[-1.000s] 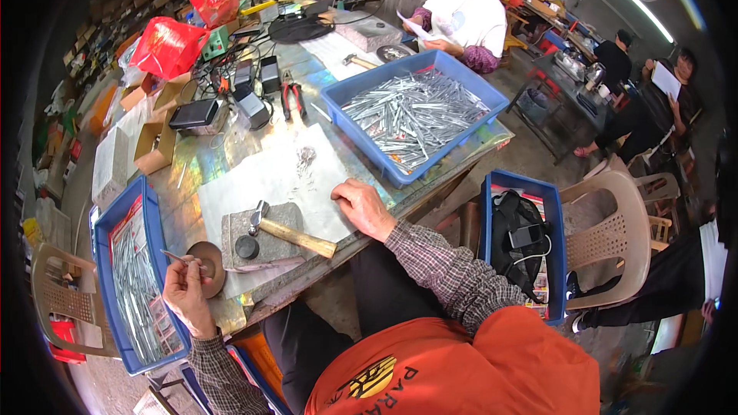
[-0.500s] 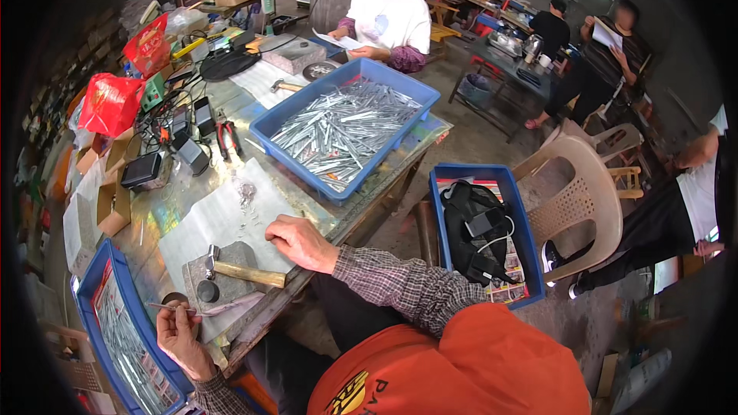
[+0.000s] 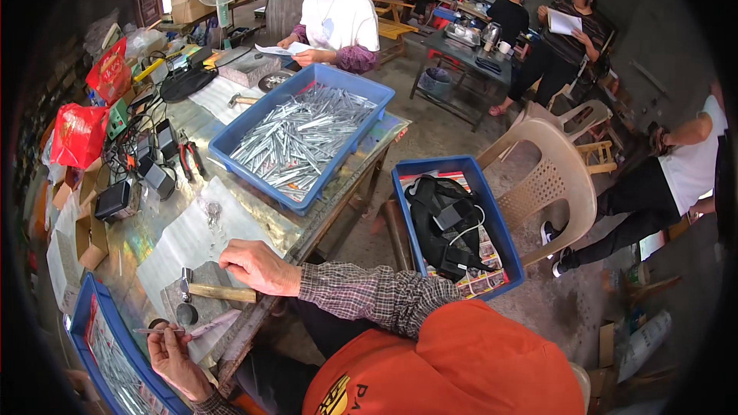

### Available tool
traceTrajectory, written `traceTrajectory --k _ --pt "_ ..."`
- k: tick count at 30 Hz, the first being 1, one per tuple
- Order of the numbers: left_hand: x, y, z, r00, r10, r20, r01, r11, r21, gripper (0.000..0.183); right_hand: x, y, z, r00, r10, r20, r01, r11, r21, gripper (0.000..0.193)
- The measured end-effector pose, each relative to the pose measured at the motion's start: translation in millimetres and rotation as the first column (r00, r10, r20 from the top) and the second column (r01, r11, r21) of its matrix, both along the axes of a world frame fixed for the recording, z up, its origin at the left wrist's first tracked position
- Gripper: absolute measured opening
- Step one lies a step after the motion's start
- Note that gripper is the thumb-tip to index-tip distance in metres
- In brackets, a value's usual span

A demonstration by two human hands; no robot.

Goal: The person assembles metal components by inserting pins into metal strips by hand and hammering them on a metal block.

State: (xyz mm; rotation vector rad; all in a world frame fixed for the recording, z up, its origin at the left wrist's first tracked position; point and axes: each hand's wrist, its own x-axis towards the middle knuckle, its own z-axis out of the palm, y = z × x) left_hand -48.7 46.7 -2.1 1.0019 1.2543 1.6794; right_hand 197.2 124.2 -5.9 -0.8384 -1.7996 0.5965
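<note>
My left hand (image 3: 175, 361) is at the table's near left edge. Its thumb and fingers pinch a thin metal strip (image 3: 146, 330). Past the hammer handle's end, my right hand (image 3: 265, 269) hovers with its fingers curled in. Whatever may be inside them is hidden. The hammer (image 3: 223, 293) has a wooden handle and lies across a grey stone block (image 3: 206, 277). A small dark round piece (image 3: 186, 313) sits beside its head. Left of my left hand stands a blue tray (image 3: 79, 315) of metal strips. A bigger blue tray (image 3: 350, 163), heaped with such strips, is on the table farther off.
Pliers (image 3: 188, 157), black devices (image 3: 115, 200) and red bags (image 3: 78, 134) crowd the table's left side. Right of the table, a blue crate (image 3: 503, 261) holds a black bag, near a beige plastic chair (image 3: 550, 177). Across the table a person (image 3: 338, 23) holds papers. Other people are farther back.
The whole view has shifted, so the table sits farther left in it. My right hand has come nearer the hammer handle. The left hand still pinches the strip.
</note>
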Motion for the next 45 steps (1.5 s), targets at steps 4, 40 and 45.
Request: traceTrajectory --k 4,40,45 --pt "-1.1 -11.1 4.7 0.999 0.046 -0.016 -0.046 0.999 -0.024 0.014 -8.9 -7.9 3.5 0.997 0.074 -0.015 -0.075 0.997 -0.023 0.012" --pt "62.9 -31.1 16.5 0.732 -0.171 0.659 0.171 0.983 0.065 0.007 -42.9 -65.7 31.1 0.875 0.212 -0.436 -0.411 0.801 -0.436 0.004" --pt "63.3 -32.2 13.3 0.729 -0.172 0.663 0.152 0.984 0.088 0.010 -46.6 -68.3 28.3 0.907 0.212 -0.363 -0.345 0.868 -0.356 0.004"
